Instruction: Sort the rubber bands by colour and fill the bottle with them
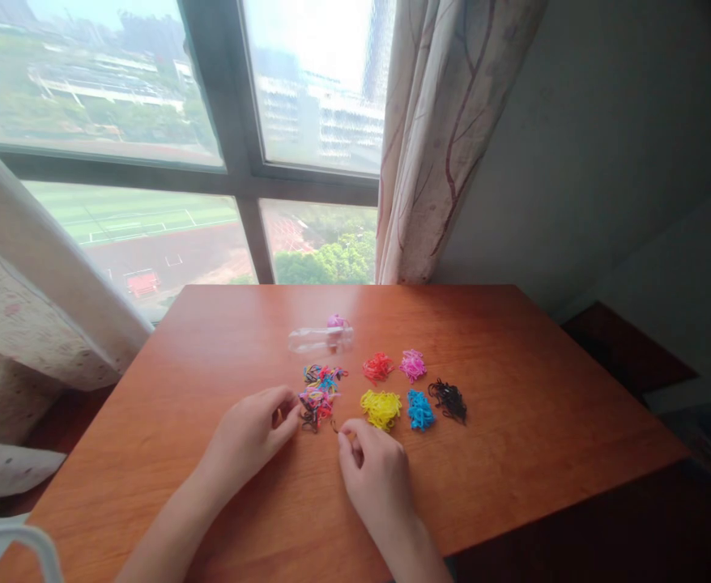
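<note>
- Pinching with thumb and forefinger nearly closed, the right hand [380, 465] appears to hold one dark band [334, 426] at its tips; so slight a grip could let it slip or spring away.
- The left hand [249, 429] is half curled, its fingertips at the near-left edge of the mixed pile [320, 395]; whether it grips a band I cannot tell. Tangled strands there could drag neighbours along if one is pulled quickly.
- The yellow pile [381, 409] lies just beyond the right hand, so a low sweep of the knuckles could scatter it.
- Behind and beside it, the blue pile [420, 410] and black pile [449, 401] sit close together; a careless drop between them could blend colours.
- The red pile [378, 367] and pink pile [413, 364] lie farther back, and a reaching forearm could brush the nearer heaps.
- The clear plastic item [310, 340] rests behind the mixed pile and, if light, could shift when bumped.
</note>
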Demonstrator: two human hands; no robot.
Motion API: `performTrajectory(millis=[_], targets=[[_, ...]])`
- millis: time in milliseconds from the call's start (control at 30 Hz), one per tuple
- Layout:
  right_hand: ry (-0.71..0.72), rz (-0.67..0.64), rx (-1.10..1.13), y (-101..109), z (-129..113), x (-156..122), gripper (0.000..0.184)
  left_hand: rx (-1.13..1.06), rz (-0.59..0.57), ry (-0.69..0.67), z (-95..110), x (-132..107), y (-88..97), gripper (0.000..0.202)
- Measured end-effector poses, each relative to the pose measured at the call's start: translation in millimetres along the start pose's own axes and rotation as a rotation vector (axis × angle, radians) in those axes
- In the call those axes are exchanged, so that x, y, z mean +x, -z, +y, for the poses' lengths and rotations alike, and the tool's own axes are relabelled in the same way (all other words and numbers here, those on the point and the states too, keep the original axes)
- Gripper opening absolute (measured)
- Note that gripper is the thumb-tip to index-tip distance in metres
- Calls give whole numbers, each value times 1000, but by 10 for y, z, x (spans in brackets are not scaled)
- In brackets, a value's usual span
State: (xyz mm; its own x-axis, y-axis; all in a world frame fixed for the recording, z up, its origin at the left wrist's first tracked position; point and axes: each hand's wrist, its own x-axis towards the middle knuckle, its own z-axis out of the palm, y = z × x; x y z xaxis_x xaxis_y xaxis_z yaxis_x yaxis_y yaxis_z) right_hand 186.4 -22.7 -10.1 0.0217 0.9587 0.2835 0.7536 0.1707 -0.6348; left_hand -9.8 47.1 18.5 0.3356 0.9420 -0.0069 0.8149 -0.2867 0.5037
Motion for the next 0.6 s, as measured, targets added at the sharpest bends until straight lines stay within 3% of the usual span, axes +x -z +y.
performTrajectory(millis=[167,433,600], targets=[[-64,113,25,279,260,-6,22,9,6,31,26,-2,13,26],[-266,385,-245,971,1132,-37,40,-9,3,30,14,6,-16,26],[-306,358,-283,1041,1280,-51,43,-4,17,0,-1,17,-37,28]])
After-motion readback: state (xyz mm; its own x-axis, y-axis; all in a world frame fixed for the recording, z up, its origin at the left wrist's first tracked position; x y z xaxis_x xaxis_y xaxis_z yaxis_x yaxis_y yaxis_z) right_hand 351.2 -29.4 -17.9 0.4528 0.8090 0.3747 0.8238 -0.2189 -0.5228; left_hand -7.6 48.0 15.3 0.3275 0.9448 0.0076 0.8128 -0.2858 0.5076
